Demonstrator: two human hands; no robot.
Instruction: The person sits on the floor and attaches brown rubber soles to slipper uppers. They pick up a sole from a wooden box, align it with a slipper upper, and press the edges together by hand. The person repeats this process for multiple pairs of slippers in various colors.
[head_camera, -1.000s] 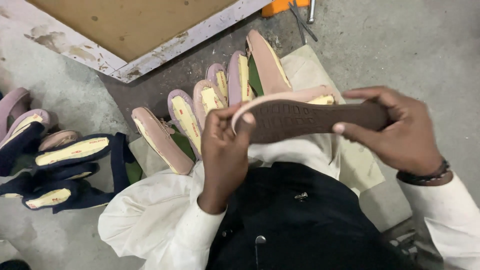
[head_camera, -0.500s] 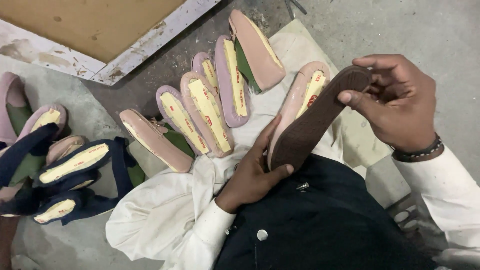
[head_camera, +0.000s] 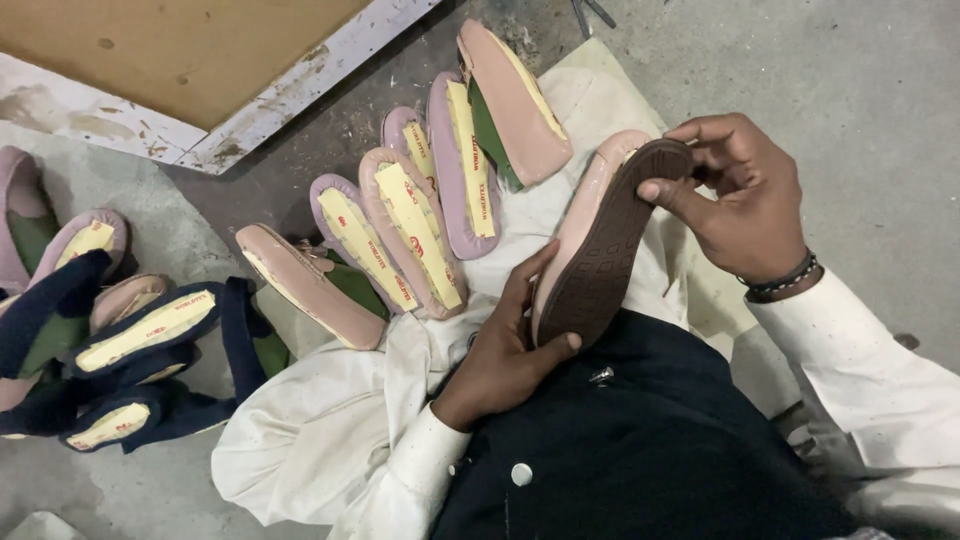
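Even, soft indoor light, faint shadows, mild glare on white cloth, sharp focus throughout

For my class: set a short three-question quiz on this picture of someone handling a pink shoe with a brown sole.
1. True or false: both hands grip the pink shoe.
2. Which hand holds the end of the brown sole nearest the person's body? A) left hand B) right hand C) neither
3. Fill in: the row of pink shoes lying on the floor shows ____ insoles.

Key:
1. True
2. A
3. Yellow
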